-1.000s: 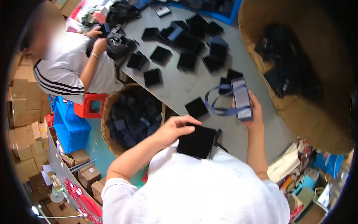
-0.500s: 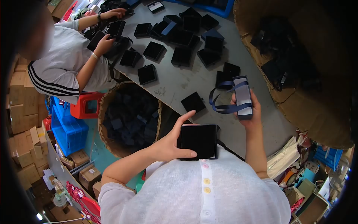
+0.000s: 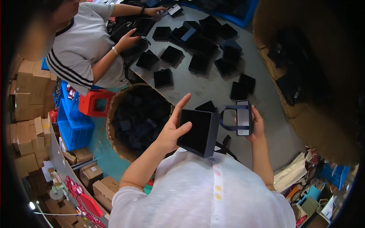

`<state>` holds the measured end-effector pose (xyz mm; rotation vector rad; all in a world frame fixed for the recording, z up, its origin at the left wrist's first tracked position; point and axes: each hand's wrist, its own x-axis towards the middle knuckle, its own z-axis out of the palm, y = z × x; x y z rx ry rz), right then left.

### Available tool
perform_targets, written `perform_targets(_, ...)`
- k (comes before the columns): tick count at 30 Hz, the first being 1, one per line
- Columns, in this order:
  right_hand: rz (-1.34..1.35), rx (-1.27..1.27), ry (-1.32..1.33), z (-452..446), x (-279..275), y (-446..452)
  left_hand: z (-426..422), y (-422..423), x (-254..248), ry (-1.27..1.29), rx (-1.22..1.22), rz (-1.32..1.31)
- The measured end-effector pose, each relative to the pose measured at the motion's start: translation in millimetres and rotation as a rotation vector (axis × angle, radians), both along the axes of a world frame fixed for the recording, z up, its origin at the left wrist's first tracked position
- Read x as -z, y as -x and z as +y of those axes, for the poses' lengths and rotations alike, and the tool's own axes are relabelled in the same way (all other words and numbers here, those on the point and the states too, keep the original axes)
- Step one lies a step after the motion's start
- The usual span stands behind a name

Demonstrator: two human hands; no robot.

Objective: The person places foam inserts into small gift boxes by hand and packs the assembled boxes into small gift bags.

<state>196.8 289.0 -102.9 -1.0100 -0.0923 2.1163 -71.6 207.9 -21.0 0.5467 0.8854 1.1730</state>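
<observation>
My left hand (image 3: 170, 136) is closed on a square box (image 3: 197, 131) with a black inside and dark blue sides, tilted in front of my chest. The thumb presses on its black face while the index finger sticks out. In my right hand (image 3: 258, 126) is a narrow dark blue box sleeve (image 3: 243, 118) with a pale inside. A dark blue ribbon (image 3: 228, 127) loops out of the sleeve toward the left box. Just beyond my left hand, another black box (image 3: 206, 106) lies on the grey table (image 3: 182, 91).
Several black boxes (image 3: 199, 64) are spread over the table's far half. A person (image 3: 87, 41) at the left handles boxes too. Between us stands a round cardboard bin (image 3: 111, 125) of dark pieces. A large cardboard container (image 3: 300, 110) borders the right side.
My left hand has raised and turned its box, so a blue side now shows. The sleeve in my right hand has come lower and nearer. The other person's far hand has reached a white-lined box.
</observation>
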Motion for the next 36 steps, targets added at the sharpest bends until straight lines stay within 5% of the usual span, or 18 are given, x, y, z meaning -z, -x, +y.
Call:
perform_targets(2, -0.069, 0.000, 0.035, -3, -4, 8, 6, 3, -3, 0.004, 0.021, -0.113)
perform_targets(4, 0.112, -0.062, -0.114, -3, 3, 8, 14, 11, 20, 0.366, -0.046, -0.200)
perform_targets(8, 0.151, -0.061, -0.088, -1, 11, 9, 36, 42, 144, 0.453, -0.346, 0.053)
perform_targets(10, -0.043, -0.011, 0.029, 0, 13, 13, 57, 55, 190, 0.441, -0.401, 0.076)
perform_targets(12, -0.080, 0.013, 0.052, 2, 12, 14, 80, 49, 196, 0.084, -0.466, 1.287)
perform_targets(14, -0.119, 0.031, 0.073, 9, 4, 19, 77, 37, 169, -0.414, -0.240, 1.362)
perform_targets(16, -0.112, 0.019, 0.085, 9, -13, 34, 61, -3, 123, -0.408, 0.139, 0.854)
perform_targets(19, -0.139, -0.098, 0.049, 2, 8, 53, 50, -39, 91, -0.503, 0.202, 0.678)
perform_targets(21, -0.235, -0.133, 0.035, 3, 17, 56, 51, -45, 84, -0.297, 0.162, 0.520)
perform_targets(22, -0.246, -0.136, 0.042, 5, 16, 57, 51, -44, 87, -0.291, 0.159, 0.509)
perform_targets(24, -0.720, -0.188, -0.617, 11, 9, 62, 52, -38, 94, -0.367, 0.074, 0.778)
perform_targets(28, -1.076, -0.584, -0.903, 30, -26, 75, 50, -32, 104, -0.379, 0.116, 0.959)
perform_targets(30, -1.052, -0.630, -0.908, 36, -28, 82, 51, -31, 107, -0.374, 0.114, 0.986)
perform_targets(32, -1.412, -0.682, -1.201, 34, -23, 93, 52, -30, 107, -0.409, 0.078, 0.972)
perform_targets(34, -1.391, -0.677, -1.125, 40, -20, 100, 55, -33, 106, -0.438, 0.073, 0.964)
perform_targets(36, -1.322, -0.356, -1.370, 44, -14, 103, 58, -33, 107, -0.418, 0.033, 0.909)
